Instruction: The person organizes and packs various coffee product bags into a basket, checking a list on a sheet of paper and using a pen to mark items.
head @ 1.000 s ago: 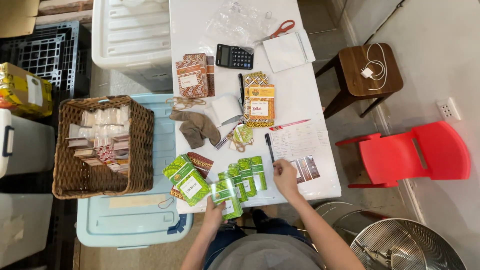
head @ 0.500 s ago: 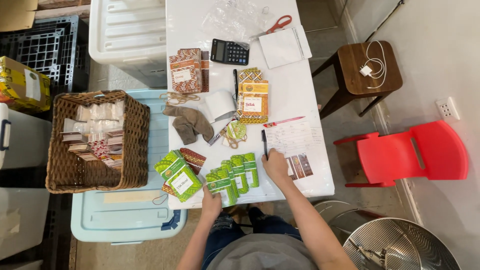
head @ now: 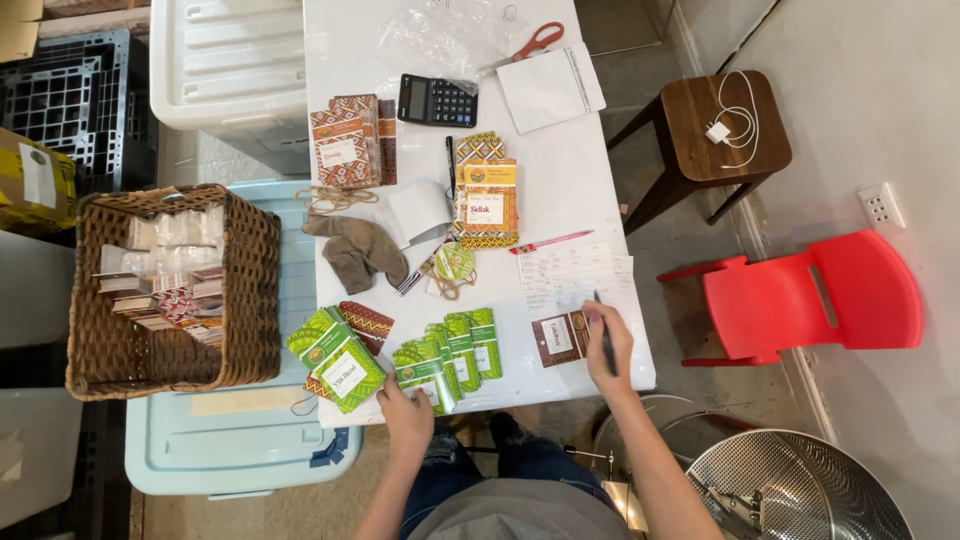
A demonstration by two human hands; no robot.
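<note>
My left hand [head: 407, 413] rests at the near edge of the white table [head: 350, 40], its fingers touching a fanned row of green packets [head: 447, 358]. My right hand [head: 607, 343] holds a dark pen [head: 603, 325] upright over the table's right side, just below a sheet of paper with writing [head: 575, 274]. A small brown packet [head: 560, 337] lies directly left of that hand. Another stack of green packets [head: 337, 357] sits further left, overlapping a brown patterned one.
Orange-brown packet stacks [head: 345, 145], yellow packets [head: 486, 200], a calculator [head: 437, 100], red scissors [head: 530, 42], a pink pen [head: 550, 241] and a grey cloth [head: 356, 252] lie on the table. A wicker basket [head: 255, 290] stands left on a blue bin; a red chair [head: 810, 300] and wooden stool [head: 725, 125] right.
My right hand with the pen has shifted right, from beside the green packets to past the small brown packet. My left hand stays at the green packets.
</note>
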